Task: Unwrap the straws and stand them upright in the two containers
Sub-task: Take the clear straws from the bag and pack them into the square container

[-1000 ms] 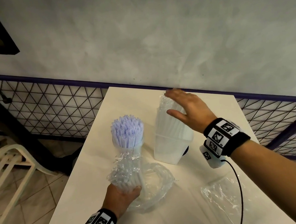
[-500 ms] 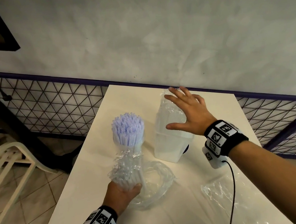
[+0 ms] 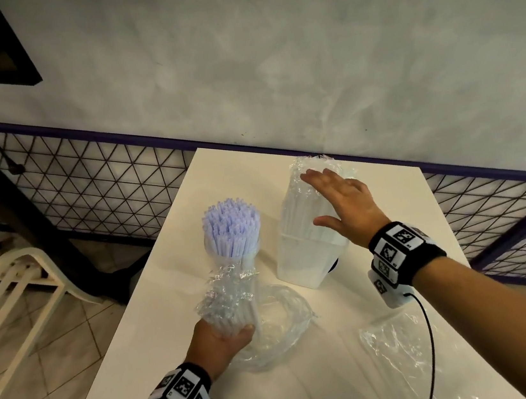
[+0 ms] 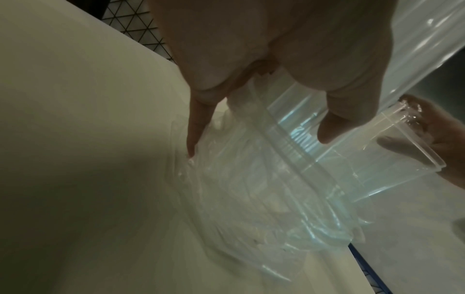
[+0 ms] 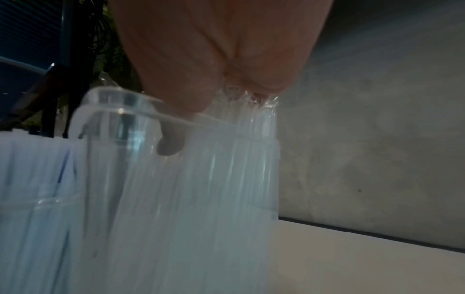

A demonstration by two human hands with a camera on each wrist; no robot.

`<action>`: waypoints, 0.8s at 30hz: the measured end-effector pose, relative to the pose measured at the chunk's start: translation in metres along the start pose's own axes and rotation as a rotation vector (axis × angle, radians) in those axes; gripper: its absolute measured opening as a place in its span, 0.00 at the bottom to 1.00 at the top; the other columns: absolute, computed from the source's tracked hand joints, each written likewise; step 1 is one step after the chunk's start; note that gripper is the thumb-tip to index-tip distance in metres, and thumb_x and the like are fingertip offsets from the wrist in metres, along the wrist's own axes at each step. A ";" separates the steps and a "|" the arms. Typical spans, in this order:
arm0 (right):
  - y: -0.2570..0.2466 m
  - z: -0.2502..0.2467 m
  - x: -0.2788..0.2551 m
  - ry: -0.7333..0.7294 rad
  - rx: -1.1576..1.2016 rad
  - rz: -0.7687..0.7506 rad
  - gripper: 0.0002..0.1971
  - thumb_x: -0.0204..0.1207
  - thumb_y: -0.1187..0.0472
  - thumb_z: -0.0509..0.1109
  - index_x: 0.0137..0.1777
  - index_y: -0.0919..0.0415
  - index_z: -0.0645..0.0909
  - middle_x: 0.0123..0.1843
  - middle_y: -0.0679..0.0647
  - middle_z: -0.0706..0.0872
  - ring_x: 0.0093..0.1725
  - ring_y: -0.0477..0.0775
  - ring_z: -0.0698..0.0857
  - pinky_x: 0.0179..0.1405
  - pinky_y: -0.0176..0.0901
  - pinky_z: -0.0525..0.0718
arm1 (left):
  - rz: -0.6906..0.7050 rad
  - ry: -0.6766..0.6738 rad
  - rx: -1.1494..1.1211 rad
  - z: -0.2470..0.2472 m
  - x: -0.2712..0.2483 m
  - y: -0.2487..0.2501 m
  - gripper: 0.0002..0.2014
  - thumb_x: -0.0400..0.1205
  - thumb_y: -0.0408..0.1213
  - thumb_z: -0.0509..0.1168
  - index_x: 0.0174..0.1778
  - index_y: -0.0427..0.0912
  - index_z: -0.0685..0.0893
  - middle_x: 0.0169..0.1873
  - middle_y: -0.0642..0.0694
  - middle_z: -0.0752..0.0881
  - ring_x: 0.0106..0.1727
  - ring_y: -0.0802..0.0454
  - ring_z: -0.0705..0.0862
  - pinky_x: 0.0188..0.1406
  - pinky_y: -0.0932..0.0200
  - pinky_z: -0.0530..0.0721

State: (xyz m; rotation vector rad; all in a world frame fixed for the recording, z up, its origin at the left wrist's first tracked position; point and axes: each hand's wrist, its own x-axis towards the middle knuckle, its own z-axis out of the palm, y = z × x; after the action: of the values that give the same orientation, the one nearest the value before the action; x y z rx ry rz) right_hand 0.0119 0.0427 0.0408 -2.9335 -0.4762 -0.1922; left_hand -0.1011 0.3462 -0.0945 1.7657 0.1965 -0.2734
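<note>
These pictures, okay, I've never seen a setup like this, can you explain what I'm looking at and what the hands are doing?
No machine here: a person wears cameras on the head and on both wrists. The head view looks down at a white table. The left hand grips a bundle of straws with its plastic wrap bunched halfway down. The right hand, fingers spread, rests on a still-wrapped bundle standing in a clear container. Loose wrap lies nearby. The two murky pictures are the wrist cameras, looking along each palm.
</note>
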 end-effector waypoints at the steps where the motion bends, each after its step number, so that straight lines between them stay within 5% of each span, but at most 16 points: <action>1: -0.001 0.000 -0.001 -0.006 -0.026 -0.010 0.40 0.81 0.46 0.70 0.86 0.37 0.49 0.89 0.40 0.53 0.88 0.52 0.52 0.82 0.59 0.55 | -0.003 0.000 -0.009 0.000 0.000 -0.001 0.34 0.55 0.52 0.78 0.33 0.20 0.78 0.25 0.30 0.83 0.28 0.50 0.80 0.36 0.52 0.83; 6: -0.013 -0.009 0.000 0.011 -0.038 0.020 0.36 0.80 0.32 0.60 0.85 0.32 0.49 0.88 0.35 0.48 0.88 0.51 0.47 0.79 0.67 0.49 | -0.006 0.032 0.037 0.002 -0.001 0.006 0.21 0.65 0.34 0.81 0.20 0.37 0.73 0.16 0.47 0.75 0.22 0.53 0.74 0.30 0.63 0.77; 13: -0.049 -0.009 0.021 -0.023 -0.052 0.005 0.42 0.71 0.22 0.61 0.83 0.30 0.52 0.88 0.35 0.52 0.88 0.52 0.52 0.77 0.70 0.51 | -0.018 0.004 0.042 0.000 0.000 0.003 0.24 0.59 0.45 0.81 0.17 0.34 0.75 0.15 0.46 0.75 0.20 0.53 0.73 0.28 0.52 0.79; 16: -0.054 -0.011 0.031 0.041 -0.044 0.066 0.32 0.79 0.29 0.59 0.82 0.33 0.60 0.87 0.37 0.59 0.86 0.50 0.58 0.75 0.68 0.53 | -0.002 -0.019 0.040 -0.001 -0.001 0.001 0.31 0.56 0.51 0.79 0.26 0.22 0.77 0.20 0.38 0.81 0.22 0.48 0.78 0.34 0.45 0.84; 19: -0.050 -0.010 0.038 0.027 -0.031 0.076 0.28 0.84 0.38 0.60 0.82 0.37 0.61 0.87 0.38 0.59 0.86 0.48 0.57 0.76 0.66 0.54 | 0.009 -0.001 0.011 -0.001 0.000 0.000 0.34 0.55 0.53 0.78 0.36 0.22 0.82 0.31 0.28 0.87 0.31 0.33 0.86 0.42 0.42 0.87; 24: -0.045 -0.004 0.038 -0.107 -0.202 0.019 0.24 0.90 0.44 0.48 0.85 0.42 0.59 0.89 0.41 0.54 0.89 0.53 0.45 0.78 0.71 0.48 | 0.034 0.015 -0.006 0.001 -0.001 0.006 0.29 0.59 0.45 0.81 0.35 0.20 0.79 0.22 0.33 0.81 0.28 0.51 0.79 0.38 0.59 0.81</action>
State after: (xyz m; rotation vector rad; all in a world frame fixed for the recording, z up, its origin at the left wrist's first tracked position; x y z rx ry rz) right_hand 0.0330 0.0962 0.0568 -3.1574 -0.4690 -0.0849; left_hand -0.1008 0.3442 -0.0891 1.7639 0.1779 -0.2343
